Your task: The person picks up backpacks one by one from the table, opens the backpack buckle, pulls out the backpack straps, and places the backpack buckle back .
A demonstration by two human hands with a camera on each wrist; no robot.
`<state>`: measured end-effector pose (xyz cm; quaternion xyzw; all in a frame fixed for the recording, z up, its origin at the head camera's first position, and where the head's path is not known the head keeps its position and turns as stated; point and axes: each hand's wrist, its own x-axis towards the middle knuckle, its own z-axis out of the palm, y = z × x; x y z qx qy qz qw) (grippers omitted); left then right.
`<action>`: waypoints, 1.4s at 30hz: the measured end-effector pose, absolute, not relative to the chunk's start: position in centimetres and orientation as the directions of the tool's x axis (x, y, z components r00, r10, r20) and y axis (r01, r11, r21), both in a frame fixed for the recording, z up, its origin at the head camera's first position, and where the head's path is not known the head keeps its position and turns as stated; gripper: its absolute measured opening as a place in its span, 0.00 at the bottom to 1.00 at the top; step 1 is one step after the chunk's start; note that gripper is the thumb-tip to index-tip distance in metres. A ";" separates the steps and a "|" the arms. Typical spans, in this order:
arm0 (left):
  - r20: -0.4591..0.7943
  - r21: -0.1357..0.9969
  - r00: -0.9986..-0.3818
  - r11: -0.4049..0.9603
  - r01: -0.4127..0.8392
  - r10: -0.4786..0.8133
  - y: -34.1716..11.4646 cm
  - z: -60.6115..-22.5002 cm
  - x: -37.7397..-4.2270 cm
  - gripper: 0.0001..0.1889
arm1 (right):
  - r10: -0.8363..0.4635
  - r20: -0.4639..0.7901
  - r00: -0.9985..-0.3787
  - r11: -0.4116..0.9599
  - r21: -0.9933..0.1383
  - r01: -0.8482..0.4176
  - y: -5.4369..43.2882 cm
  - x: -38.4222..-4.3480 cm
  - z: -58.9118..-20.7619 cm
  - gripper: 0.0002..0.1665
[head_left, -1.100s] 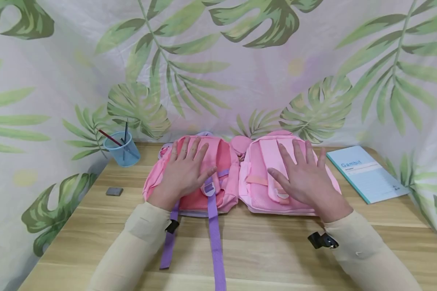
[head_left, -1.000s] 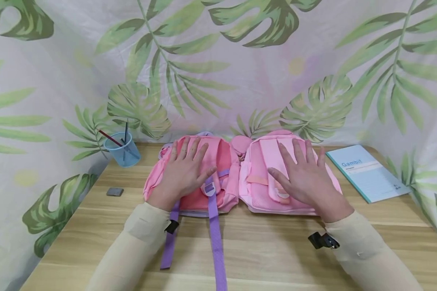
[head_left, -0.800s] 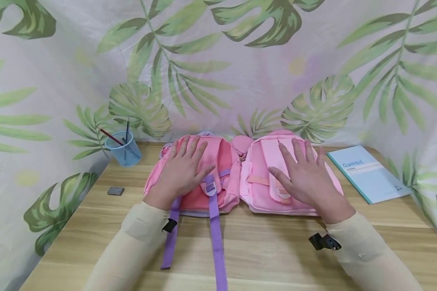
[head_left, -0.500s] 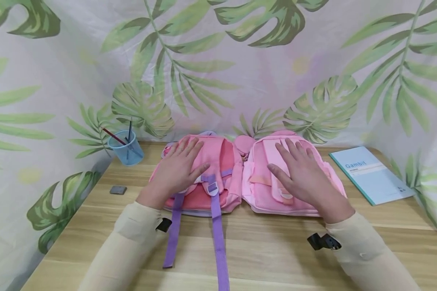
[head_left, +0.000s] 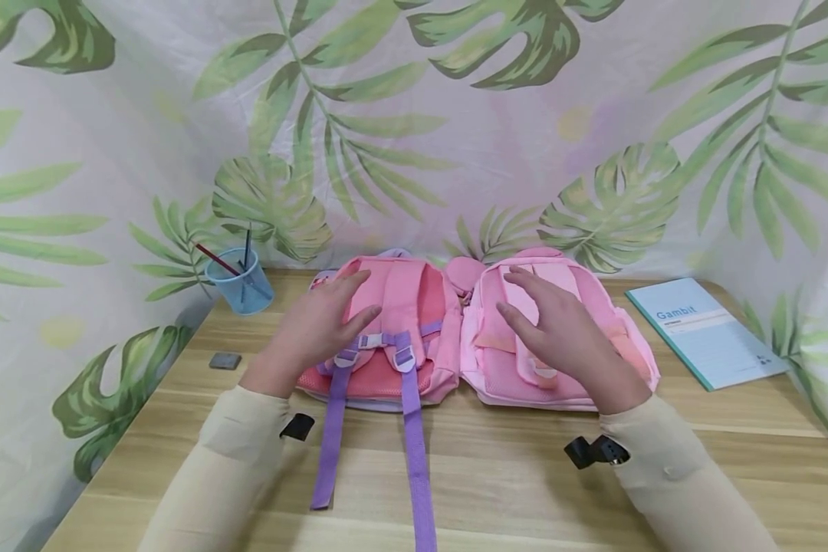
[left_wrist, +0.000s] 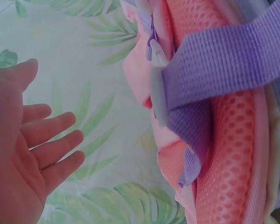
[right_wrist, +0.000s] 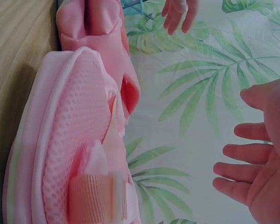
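Two small backpacks lie side by side with their strap sides up. The left backpack [head_left: 403, 299] is coral pink, and its two purple straps [head_left: 412, 437] trail toward the front of the table. The right backpack [head_left: 490, 322] is lighter pink with peach webbing. My left hand [head_left: 317, 322] hovers over the left side of the coral backpack, holding nothing. In the left wrist view its fingers [left_wrist: 60, 149] are apart from the bag. Above the light pink backpack is my right hand [head_left: 559, 330], fingers loosely extended; the right wrist view shows a gap between it and the bag.
A blue mesh pen cup [head_left: 239, 287] with several pens stands at the back left. In front of it lies a small grey eraser-like block [head_left: 225, 360]. A light blue notebook [head_left: 704, 330] rests at the right. Leaf-patterned cloth [head_left: 386, 115] hangs behind the wooden table [head_left: 510, 475].
My hands, flat-spread over the backpacks before, have lifted and turned palms inward. The left has shifted left, uncovering the coral bag's white buckle. The backpacks stay in place.
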<state>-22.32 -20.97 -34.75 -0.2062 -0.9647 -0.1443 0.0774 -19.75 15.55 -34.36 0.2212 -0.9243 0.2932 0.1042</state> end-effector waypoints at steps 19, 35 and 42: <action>0.177 0.362 -0.918 0.843 0.397 0.356 -23.9 -36.1 -23.0 0.18 | -0.408 0.340 -0.848 0.625 -0.573 -0.530 11.1 -21.2 -36.3 0.21; 0.028 0.452 -0.907 0.804 0.386 0.420 -25.6 -38.0 -24.0 0.17 | -0.473 0.173 -0.864 0.600 -0.655 -0.459 5.8 -22.7 -38.1 0.23; 0.003 0.430 -0.887 0.800 0.419 0.463 -25.7 -38.5 -24.9 0.14 | -0.505 0.136 -0.853 0.606 -0.647 -0.462 3.2 -23.6 -39.1 0.21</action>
